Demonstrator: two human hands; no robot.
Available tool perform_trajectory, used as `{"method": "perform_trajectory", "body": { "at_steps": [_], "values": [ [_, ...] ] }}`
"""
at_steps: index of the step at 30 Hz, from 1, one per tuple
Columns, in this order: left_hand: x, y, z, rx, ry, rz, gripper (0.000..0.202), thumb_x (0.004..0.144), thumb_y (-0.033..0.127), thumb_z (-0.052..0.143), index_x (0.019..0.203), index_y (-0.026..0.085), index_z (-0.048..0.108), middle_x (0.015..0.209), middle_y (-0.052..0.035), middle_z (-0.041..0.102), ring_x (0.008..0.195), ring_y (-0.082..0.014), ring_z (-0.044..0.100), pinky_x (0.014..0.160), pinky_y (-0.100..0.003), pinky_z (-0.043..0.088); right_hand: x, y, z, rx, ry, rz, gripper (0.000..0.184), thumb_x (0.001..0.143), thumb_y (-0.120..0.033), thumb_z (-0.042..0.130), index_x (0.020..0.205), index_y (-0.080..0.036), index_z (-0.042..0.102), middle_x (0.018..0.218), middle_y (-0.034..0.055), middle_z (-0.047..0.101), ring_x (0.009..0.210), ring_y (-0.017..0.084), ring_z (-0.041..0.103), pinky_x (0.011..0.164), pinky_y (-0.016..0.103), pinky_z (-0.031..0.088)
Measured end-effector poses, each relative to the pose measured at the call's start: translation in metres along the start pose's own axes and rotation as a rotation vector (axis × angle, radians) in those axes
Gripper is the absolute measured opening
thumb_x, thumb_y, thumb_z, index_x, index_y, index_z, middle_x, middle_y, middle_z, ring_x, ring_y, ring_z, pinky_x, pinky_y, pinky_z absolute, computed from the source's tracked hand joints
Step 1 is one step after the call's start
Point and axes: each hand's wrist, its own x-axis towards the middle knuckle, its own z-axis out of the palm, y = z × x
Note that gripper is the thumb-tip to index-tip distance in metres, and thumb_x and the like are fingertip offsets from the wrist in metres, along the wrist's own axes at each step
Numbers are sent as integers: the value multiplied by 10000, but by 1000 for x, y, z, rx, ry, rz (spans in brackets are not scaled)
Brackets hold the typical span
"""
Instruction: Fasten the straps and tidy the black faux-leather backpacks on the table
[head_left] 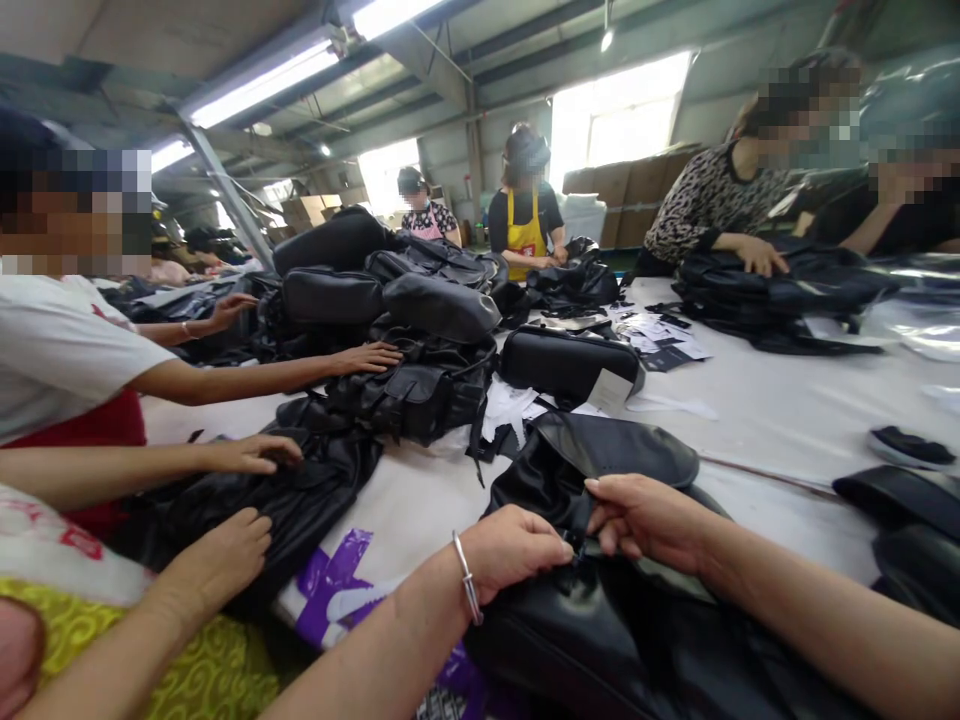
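A black leather bag point(600, 620) lies in front of me at the near edge of the white table point(772, 410). My left hand point(517, 548), with a metal bangle on the wrist, is closed in a pinch on the bag's upper seam. My right hand point(645, 520) is closed on the same bag just to the right, fingers curled over a fold under the round flap point(622, 450). The two hands nearly touch.
Co-workers' hands point(225, 555) press black bags point(300, 500) at my left. A heap of black bags point(405, 320) fills the table's middle, with paper tags point(667, 340) beyond. More people work on bags point(787, 290) at the far and right sides. A purple-printed sheet point(337, 590) lies near my left arm.
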Motion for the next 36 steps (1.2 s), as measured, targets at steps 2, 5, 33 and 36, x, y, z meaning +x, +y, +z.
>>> {"method": "perform_trajectory", "body": {
  "at_steps": [2,5,33,36],
  "values": [
    [-1,1,0,-7,2,-5,257,596,396,670,638,146,630,534,51,484,526,-79,374,549,-266,251,-2,-2,-1,79,-53,31,291,964,-292,475,774,-120,615,728,91,709,499,125,652,331,148,373],
    [0,1,1,-7,1,-5,250,589,392,670,626,150,618,531,51,486,522,-79,375,547,-266,251,-5,-3,-2,145,-131,40,330,970,-302,456,796,-101,651,734,95,707,537,135,668,362,155,394],
    [4,-4,5,131,44,-55,230,631,405,635,640,178,593,556,50,468,510,-87,369,475,-252,241,-12,-4,16,-289,82,-35,295,940,-301,483,690,-156,542,528,18,627,328,71,501,292,138,250],
    [6,-5,4,143,49,-57,223,623,399,628,642,178,604,561,45,475,521,-91,381,478,-249,253,-10,-1,14,-190,90,-9,295,957,-238,451,702,-138,559,644,38,660,376,83,568,275,132,246]
  ]
}}
